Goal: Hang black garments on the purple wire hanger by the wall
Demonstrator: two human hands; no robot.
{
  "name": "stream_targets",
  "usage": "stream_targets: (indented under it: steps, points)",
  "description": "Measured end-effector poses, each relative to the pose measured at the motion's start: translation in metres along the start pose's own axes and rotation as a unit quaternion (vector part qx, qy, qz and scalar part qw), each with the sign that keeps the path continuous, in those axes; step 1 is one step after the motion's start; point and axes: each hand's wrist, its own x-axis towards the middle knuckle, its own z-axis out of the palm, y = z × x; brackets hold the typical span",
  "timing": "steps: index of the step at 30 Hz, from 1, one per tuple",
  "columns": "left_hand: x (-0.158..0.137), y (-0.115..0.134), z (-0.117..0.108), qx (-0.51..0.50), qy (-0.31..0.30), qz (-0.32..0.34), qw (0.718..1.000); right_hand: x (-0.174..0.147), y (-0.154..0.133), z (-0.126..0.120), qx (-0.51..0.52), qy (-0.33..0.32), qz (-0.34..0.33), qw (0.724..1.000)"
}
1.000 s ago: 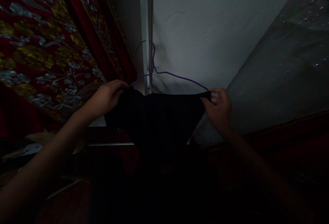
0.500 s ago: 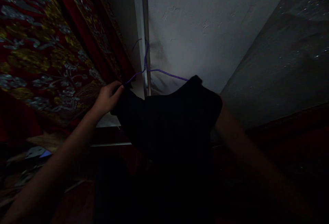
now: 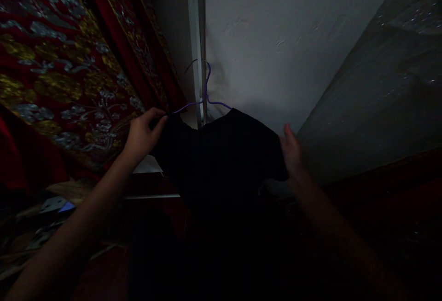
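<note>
A dark short-sleeved shirt (image 3: 221, 153) hangs on a purple wire hanger (image 3: 207, 82), whose hook and upper arms show above the neckline. My left hand (image 3: 143, 133) pinches the shirt's left shoulder where the hanger arm runs into it, fingers and thumb closed. At the right sleeve's outer edge is my right hand (image 3: 293, 151), with its fingertips pointing up and apart from any grip I can see. Part of that hand lies against or behind the sleeve. The lower shirt fades into deep shadow.
A red cloth with gold and silver embroidery (image 3: 58, 61) hangs on the left. Behind the hanger stand a narrow upright post (image 3: 196, 25) and a pale wall (image 3: 269, 52). Clear plastic sheeting (image 3: 380, 94) covers the right side. Scattered papers (image 3: 55, 204) lie lower left.
My right hand has come out from the shirt's right sleeve area and now shows beside it. The right shoulder has settled down over the hanger arm. My left hand keeps its pinch.
</note>
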Motion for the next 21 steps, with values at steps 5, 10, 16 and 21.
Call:
stream_targets:
  steps: [5, 10, 16, 21]
  points:
    - [0.015, 0.035, 0.01, 0.003, -0.003, 0.105, 0.994, -0.001, -0.027, -0.012, 0.2, 0.047, 0.093, 0.974]
    - [0.01, 0.073, 0.004, -0.034, 0.034, 0.123, 0.991, -0.028, -0.057, -0.019, 0.226, 0.146, 0.136, 0.954]
    - [-0.041, 0.109, -0.009, -0.355, -0.155, -0.119, 0.914, -0.1, -0.087, 0.015, 0.098, -0.079, -0.079, 0.989]
    - [-0.079, 0.097, -0.035, -0.369, -0.305, -0.307, 0.822, -0.098, -0.092, 0.051, 0.107, -0.376, -0.209, 0.896]
